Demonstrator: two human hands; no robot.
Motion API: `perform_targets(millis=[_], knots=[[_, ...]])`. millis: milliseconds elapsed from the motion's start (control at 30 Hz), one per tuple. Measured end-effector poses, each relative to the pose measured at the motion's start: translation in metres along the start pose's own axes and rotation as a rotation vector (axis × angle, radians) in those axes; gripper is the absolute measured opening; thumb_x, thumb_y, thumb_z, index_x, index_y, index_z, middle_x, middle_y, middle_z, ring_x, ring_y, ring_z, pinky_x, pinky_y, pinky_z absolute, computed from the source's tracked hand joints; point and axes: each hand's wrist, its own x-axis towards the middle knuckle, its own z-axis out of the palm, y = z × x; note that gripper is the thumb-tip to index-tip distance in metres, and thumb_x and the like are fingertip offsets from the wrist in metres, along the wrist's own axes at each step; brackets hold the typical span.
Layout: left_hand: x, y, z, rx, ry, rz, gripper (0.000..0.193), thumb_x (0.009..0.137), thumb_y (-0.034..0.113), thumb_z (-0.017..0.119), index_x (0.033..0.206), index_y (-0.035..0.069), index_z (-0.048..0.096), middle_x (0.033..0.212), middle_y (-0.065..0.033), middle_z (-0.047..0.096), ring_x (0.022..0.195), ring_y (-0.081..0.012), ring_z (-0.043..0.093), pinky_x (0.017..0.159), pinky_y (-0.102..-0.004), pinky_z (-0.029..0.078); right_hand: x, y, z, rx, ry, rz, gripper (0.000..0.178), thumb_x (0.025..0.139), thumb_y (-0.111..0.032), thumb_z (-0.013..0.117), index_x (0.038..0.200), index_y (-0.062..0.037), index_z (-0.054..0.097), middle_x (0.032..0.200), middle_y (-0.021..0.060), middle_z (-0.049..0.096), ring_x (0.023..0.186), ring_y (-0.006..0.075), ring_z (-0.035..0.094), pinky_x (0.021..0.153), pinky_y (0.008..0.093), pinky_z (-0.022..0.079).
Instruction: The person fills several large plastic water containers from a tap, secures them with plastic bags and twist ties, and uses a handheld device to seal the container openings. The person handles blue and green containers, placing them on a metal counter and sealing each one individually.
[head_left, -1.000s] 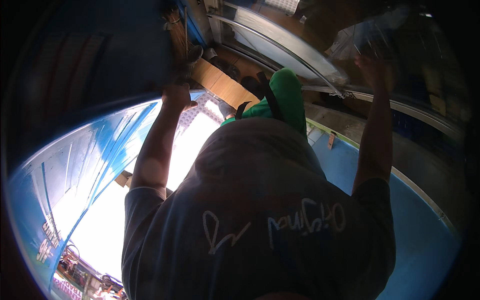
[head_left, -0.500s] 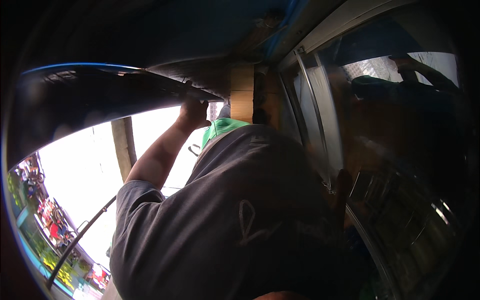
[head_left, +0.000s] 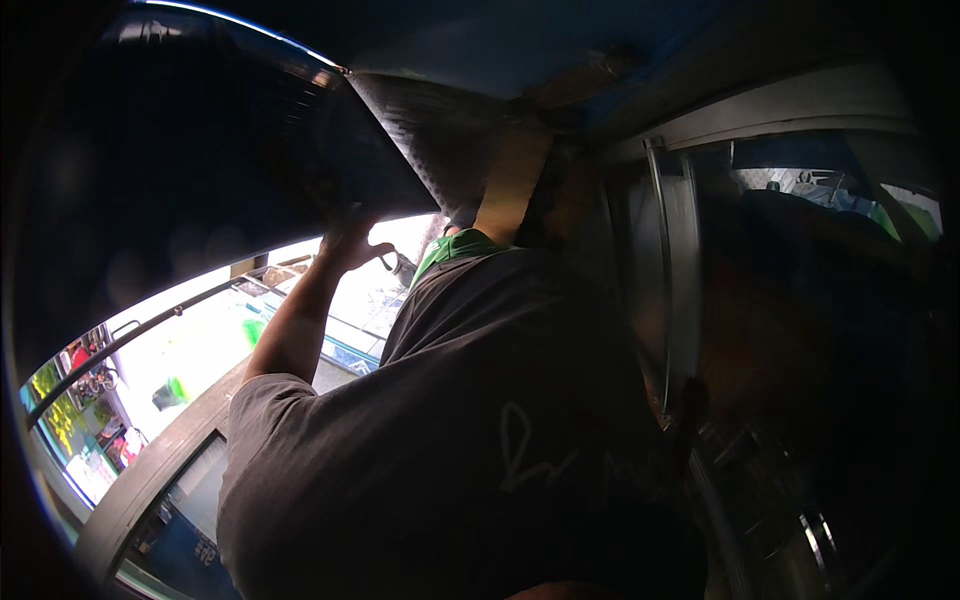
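Left hand (head_left: 347, 243) spread, thumb out, at lower edge of dark panel (head_left: 220, 150), near its right corner; panel sits left of wooden board (head_left: 515, 185). Right hand: too dark, can't tell. I'd want thumb clear of that edge.

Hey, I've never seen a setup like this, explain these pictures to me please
There's no machine: a person works bare-handed. All pictures come from a wide head camera looking down; straight edges bend. The big dark shape is their own shirt. Their left hand, thumb spread, is at the lower edge of a dark panel; I can't tell whether it grips. The right hand is lost in shadow. No tabletop shows; ahead are a wooden board and, to the right, a metal bar.
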Motion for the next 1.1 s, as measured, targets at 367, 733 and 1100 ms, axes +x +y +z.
perform_targets(millis=[367, 733, 1100], knots=[[-0.104, -0.087, 0.03, -0.298, 0.11, -0.439, 0.051, 0.094, 0.042, 0.064, 0.13, 0.007, 0.057, 0.124, -0.0207, 0.065, 0.115, -0.0317, 0.064, 0.097, -0.0434, 0.051, 0.033, 0.044, -0.011, 0.058, 0.252, -0.227, 0.027, 0.095, -0.023, 0.054, 0.109, -0.0056, 0.067, 0.099, 0.0131, 0.067, 0.096, 0.03, 0.064, 0.086, 0.0436, 0.051], [-0.23, -0.293, 0.075, -1.176, 0.194, -1.502, 0.08, 0.084, 0.081, 0.045, 0.111, 0.008, 0.062, 0.097, -0.01, 0.067, 0.082, -0.0218, 0.065, 0.071, -0.0461, 0.045, 0.022, 0.037, -0.078, 0.195, 0.021, 0.023, 0.032, 0.096, -0.026, 0.053, 0.115, -0.004, 0.065, 0.107, 0.0146, 0.066, 0.103, 0.0312, 0.062, 0.092, 0.0448, 0.047], [-0.308, -0.438, 0.093, -1.046, 0.314, -1.523, 0.062, 0.087, 0.071, 0.057, 0.101, 0.011, 0.066, 0.09, -0.0011, 0.07, 0.072, -0.0117, 0.063, 0.058, -0.0295, 0.039, -0.005, -0.001, -0.141, 0.272, -0.108, 0.26, 0.037, 0.097, -0.029, 0.051, 0.12, -0.0024, 0.062, 0.115, 0.016, 0.064, 0.109, 0.0323, 0.059, 0.098, 0.046, 0.043]])
